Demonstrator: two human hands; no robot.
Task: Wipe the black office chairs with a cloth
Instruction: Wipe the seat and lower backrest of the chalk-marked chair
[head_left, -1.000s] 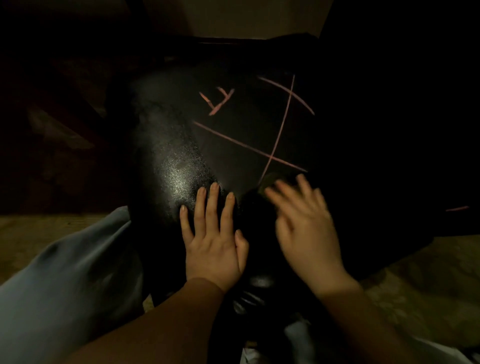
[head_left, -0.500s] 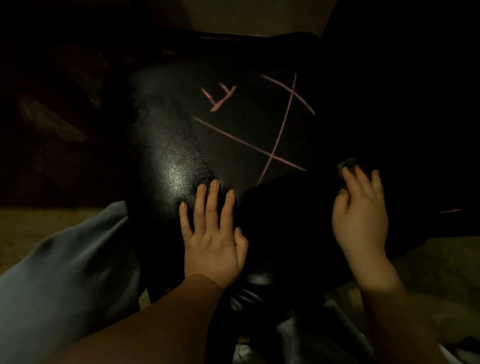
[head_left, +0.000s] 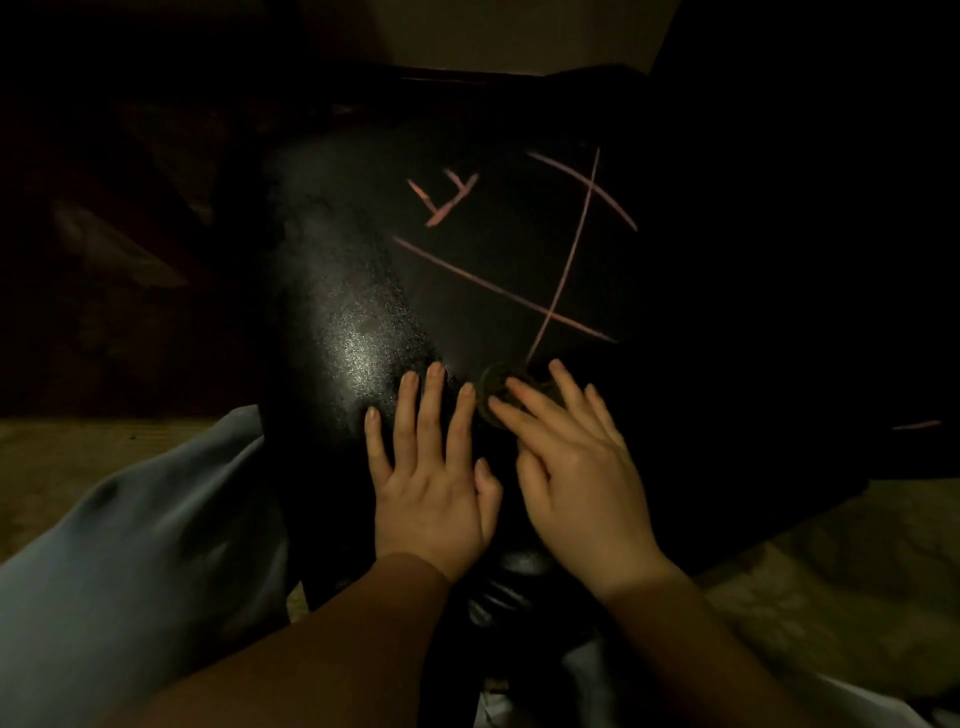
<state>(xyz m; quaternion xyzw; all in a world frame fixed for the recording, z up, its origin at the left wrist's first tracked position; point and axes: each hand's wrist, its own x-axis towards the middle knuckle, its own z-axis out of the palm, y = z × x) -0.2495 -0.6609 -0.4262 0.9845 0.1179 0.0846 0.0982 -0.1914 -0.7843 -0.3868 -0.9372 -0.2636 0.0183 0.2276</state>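
A black office chair seat (head_left: 353, 312) fills the middle of the dim head view, shiny on its left side. Pink chalk-like lines (head_left: 498, 291) cross its centre. My left hand (head_left: 431, 478) lies flat on the seat's near edge, fingers straight and slightly spread. Beside it, my right hand (head_left: 576, 462) presses a small dark cloth (head_left: 493, 387) onto the seat with straight fingers, just below the lower end of one pink line. Most of the cloth is hidden under those fingers.
A grey-blue garment (head_left: 130, 561) covers my left leg at the lower left. Patterned tan floor (head_left: 831, 587) shows at the right and left of the chair. Another short pink mark (head_left: 917, 425) lies on dark material at the far right. The surroundings are very dark.
My right hand swept the cloth out to the right side of the seat, then came back left, close to my left hand. My left hand stayed in place.
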